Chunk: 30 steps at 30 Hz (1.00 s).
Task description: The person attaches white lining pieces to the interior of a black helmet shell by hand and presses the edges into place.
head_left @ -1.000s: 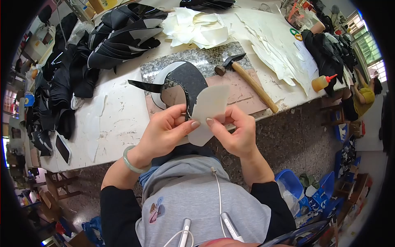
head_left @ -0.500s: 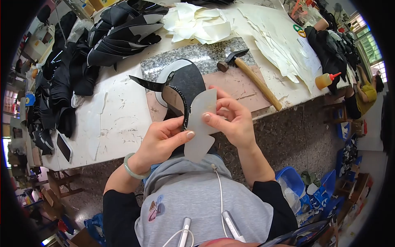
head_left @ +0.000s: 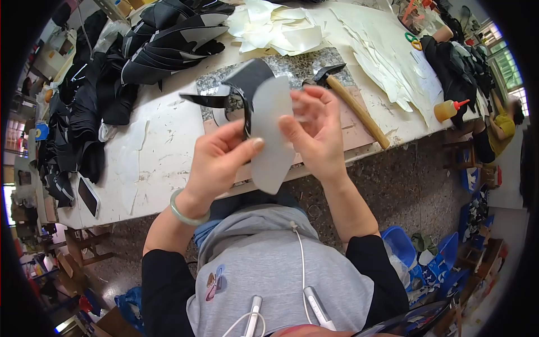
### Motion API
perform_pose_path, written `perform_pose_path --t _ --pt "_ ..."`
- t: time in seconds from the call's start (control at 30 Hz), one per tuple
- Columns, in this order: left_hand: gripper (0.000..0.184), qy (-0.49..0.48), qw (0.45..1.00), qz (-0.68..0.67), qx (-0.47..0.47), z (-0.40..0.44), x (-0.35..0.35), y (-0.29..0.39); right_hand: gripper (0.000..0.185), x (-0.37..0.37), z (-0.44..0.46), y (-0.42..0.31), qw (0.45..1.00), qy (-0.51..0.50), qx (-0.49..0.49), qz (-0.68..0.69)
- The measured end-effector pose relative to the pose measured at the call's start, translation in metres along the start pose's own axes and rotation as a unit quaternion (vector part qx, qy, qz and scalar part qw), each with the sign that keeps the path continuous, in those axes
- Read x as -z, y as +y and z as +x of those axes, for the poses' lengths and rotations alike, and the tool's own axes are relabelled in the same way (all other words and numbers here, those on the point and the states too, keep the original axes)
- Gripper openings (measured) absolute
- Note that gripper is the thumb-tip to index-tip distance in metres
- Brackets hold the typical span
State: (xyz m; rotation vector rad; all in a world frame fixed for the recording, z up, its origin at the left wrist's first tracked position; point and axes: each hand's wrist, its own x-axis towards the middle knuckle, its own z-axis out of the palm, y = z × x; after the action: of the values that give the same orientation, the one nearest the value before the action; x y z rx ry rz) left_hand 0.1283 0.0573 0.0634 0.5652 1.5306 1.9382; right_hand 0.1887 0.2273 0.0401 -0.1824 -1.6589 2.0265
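In front of me I hold up a black curved shoe upper with a pale translucent stiffener piece against its right side. My left hand pinches both, its thumb pressing on the pale piece near the black edge. A narrow black strap of the upper sticks out to the left. My right hand is at the pale piece's right edge, thumb on its face, other fingers partly behind and blurred. Below them on the table lie a grey speckled stone slab and a hammer with a wooden handle.
Stacked black upper pieces lie at the back left, with a heap of cream pieces beside them. Cream sheets spread rightward. A glue bottle stands at the right edge; a phone lies front left. Another person sits far right.
Both hands have lifted the upper and pale piece up and away from my body. The pale piece has turned, and my right fingers have shifted along its edge.
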Motion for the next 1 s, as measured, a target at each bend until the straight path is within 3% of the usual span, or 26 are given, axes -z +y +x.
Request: perform_pose_path --t 0.07,0.17,0.2,0.4,0.53,0.6,0.83,1.0 --pt "0.03 0.021 0.999 -0.025 -0.042 0.011 0.0 0.007 0.037 0.006 0.003 0.001 0.996 0.021 0.045 -0.074" --pt "0.031 0.041 0.997 -0.032 -0.057 0.026 0.0 0.009 0.028 0.016 -0.004 -0.022 0.973 -0.128 -0.177 -0.075" --pt "0.03 0.052 0.996 -0.042 -0.056 0.03 -0.004 0.011 0.029 0.007 -0.006 -0.018 0.987 -0.077 -0.121 -0.07" --pt "0.019 0.047 0.996 -0.067 0.031 0.048 0.005 0.003 0.031 0.0 0.006 -0.01 0.995 -0.023 -0.072 -0.072" --pt "0.015 0.047 0.991 -0.092 0.088 0.049 0.005 0.02 0.034 0.001 0.01 -0.008 0.984 -0.021 -0.026 -0.174" --pt "0.015 0.047 0.996 -0.049 0.066 0.05 0.005 0.019 0.036 -0.003 0.011 -0.011 0.983 -0.014 -0.019 -0.183" --pt "0.016 0.08 0.997 -0.011 -0.002 0.047 0.012 0.007 0.036 -0.008 0.011 -0.004 0.973 -0.041 0.023 -0.225" --pt "0.027 0.061 0.989 -0.114 0.068 0.028 0.026 0.008 0.033 -0.011 0.01 -0.011 0.957 -0.124 0.023 -0.26"
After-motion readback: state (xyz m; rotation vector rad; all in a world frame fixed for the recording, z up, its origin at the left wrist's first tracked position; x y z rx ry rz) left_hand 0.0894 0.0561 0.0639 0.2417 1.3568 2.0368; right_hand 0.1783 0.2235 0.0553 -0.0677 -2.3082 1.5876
